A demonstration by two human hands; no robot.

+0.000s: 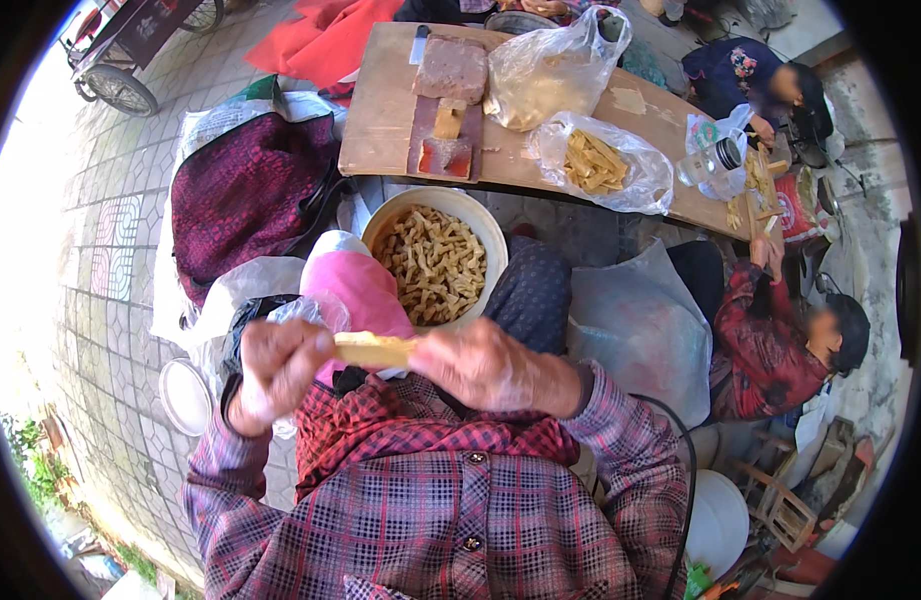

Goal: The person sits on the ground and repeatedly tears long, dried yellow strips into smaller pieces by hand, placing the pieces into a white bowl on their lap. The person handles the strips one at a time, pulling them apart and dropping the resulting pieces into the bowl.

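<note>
Between my two hands a pale yellow, flat folded strip (374,351), which looks like tofu skin, is held level above my lap. My left hand (284,364) pinches one end, and my right hand (486,365) grips the other; both are slightly blurred. Just beyond them, between my knees, stands a round white tub (496,232) filled with short, knotted-looking tan pieces (434,262). Pink cloth (359,289) covers my left knee.
Ahead, a wooden board table (378,97) bears a brick (451,69), a knife (419,45), a plastic bag of yellow strips (595,161) and a lidded jar (708,161). Two people sit at the right (768,352). A purple patterned cloth (250,195) lies left.
</note>
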